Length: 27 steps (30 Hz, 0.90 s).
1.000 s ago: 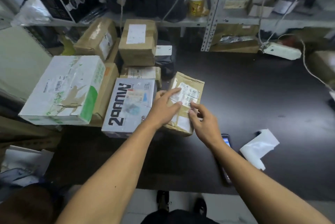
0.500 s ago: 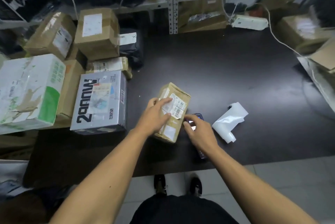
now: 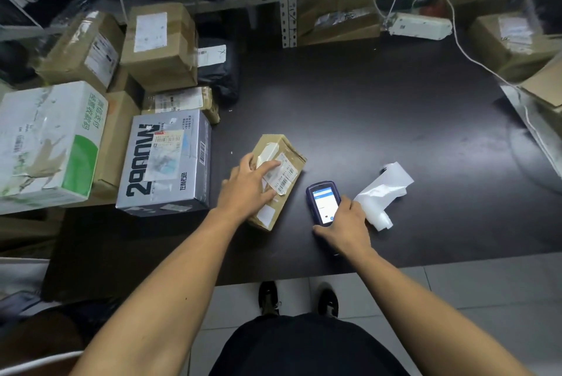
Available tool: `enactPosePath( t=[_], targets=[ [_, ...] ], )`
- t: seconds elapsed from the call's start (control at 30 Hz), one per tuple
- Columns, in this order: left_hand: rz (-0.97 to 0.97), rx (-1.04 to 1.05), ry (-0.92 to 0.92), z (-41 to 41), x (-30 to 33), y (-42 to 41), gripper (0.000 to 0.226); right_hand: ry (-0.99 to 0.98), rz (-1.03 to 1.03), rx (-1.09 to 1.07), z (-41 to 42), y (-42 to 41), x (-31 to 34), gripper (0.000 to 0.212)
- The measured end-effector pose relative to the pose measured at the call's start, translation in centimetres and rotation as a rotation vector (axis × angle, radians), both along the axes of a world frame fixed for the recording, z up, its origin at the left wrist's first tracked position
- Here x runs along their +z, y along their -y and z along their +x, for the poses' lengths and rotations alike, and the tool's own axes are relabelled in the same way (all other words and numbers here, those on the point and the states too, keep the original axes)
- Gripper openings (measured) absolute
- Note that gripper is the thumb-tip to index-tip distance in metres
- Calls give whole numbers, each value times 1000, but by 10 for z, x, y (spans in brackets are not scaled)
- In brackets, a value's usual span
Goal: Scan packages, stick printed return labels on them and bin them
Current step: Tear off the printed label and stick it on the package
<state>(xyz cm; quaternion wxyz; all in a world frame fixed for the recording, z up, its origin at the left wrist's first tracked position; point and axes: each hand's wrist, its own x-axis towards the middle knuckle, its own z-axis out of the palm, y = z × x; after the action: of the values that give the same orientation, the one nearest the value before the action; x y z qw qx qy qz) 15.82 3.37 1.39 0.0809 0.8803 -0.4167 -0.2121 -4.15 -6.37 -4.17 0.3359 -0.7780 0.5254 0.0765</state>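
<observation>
A small brown cardboard package (image 3: 292,156) with a white barcode label lies near the middle of the dark table (image 3: 380,108). My left hand (image 3: 248,190) rests flat on top of it, fingers spread over the label. To its right, my right hand (image 3: 343,223) grips a blue handheld scanner (image 3: 323,202) by its lower end; the lit screen faces up. A strip of white label backing paper (image 3: 384,190) lies just right of the scanner.
Stacked parcels fill the table's left side: a grey box printed "2900W" (image 3: 165,162), a white and green box (image 3: 48,144), several brown boxes (image 3: 161,44). A white label printer (image 3: 419,26) with cables sits at the back right, more cartons (image 3: 514,41) at the right edge.
My right hand has left the package, moved right and taken hold of the scanner, lifting its screen into view. My left hand stays on the package, which slid toward the table's middle.
</observation>
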Motion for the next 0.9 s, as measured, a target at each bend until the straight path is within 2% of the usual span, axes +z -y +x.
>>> enactPosePath(
  t=[0.13,0.27,0.43,0.9],
  targets=[
    [-11,6,3,2,-1,-1,65,35,4,46,-2,8,10,70],
    [-6,10,30,-2,-1,-1,64,101,-9,186,-7,22,25,74],
    [10,0,62,-10,0,1,62,54,-33,352,-6,33,41,78],
    [7,19,64,-10,-2,1,62,24,-42,389,-19,41,57,77]
  ],
)
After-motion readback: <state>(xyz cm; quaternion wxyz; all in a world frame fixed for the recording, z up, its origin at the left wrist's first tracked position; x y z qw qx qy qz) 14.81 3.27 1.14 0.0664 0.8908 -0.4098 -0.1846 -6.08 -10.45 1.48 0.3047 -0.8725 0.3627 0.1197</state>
